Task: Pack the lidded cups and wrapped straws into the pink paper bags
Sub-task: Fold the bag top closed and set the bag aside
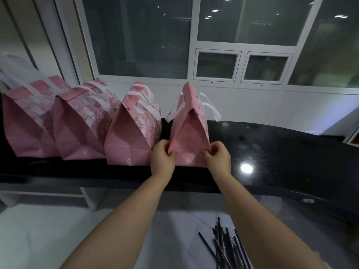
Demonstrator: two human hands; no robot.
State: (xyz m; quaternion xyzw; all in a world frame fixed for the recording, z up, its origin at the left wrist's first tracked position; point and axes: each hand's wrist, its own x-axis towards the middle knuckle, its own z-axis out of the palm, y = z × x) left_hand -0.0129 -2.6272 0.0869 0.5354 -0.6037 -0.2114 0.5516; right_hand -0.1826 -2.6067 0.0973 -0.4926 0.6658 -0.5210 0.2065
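Pinched the fourth pink bag [189, 133] at its lower side creases with both hands: left hand [162, 156] curled onto the near-left fold, right hand [218, 155] curled onto the near-right fold, fingertips closed on the paper. Set upright at the right end of a row on the black counter [272, 144], just beside three more pink bags [81, 129] lined up to the left, white handles up and tops drawn in. Could not see into any bag. Found no lidded cups in view, on the counter or below it. Left a bundle of wrapped straws [223, 247] lying loose on the white surface [58, 239] nearer the camera, well apart from the bags. Judged far along on the bags, with cups presumably inside already; judged unfinished on the straws, with that bundle yet to go in.
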